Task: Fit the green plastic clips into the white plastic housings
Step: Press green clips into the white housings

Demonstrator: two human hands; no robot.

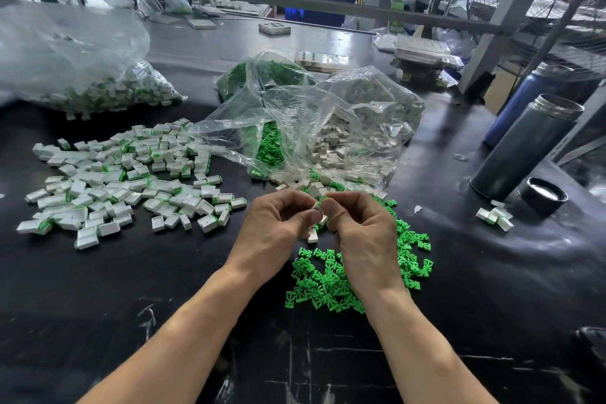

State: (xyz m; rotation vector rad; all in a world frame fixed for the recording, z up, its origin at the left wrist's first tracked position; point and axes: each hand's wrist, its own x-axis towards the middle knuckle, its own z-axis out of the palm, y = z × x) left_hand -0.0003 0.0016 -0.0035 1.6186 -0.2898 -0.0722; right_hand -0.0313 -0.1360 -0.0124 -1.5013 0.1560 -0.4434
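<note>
Pinching small white plastic housing (316, 206), left hand (278, 226); right hand (355, 226) pinches small green plastic clip (322, 199) at its mouth, centre, above near clip pile. Insertion step; next, likely square push home.

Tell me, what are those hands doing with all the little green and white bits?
A person is putting small parts together. The left hand pinches a white housing while the right hand presses a green clip into it. Loose green clips lie under the right wrist. Finished pieces are heaped to the left on the black table, and open plastic bags hold more parts.
</note>
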